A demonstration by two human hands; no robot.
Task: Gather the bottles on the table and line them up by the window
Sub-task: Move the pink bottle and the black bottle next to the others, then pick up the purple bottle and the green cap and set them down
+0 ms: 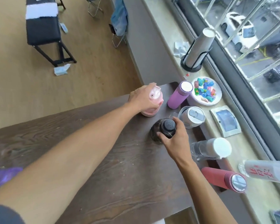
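My left hand (142, 98) grips the top of a pink bottle (152, 109) standing near the far end of the dark wooden table (103, 159). My right hand (174, 136) is closed around the black cap of a dark bottle (158, 133) in the middle of the table's far part. Along the window-side edge stand a purple bottle (178, 95), a grey-lidded clear bottle (191, 117), a clear bottle with a white cap (210, 149) and a red bottle (223, 178). On the sill, a clear bottle with red lettering (265, 172) stands at the right.
The window sill (168, 38) holds a plate of coloured pieces (205, 92), a cup stack in a black holder (195, 50), crumpled tissue (181, 47) and a small grey tray (225, 122). A black bench (42, 29) and folding chairs stand on the wooden floor.
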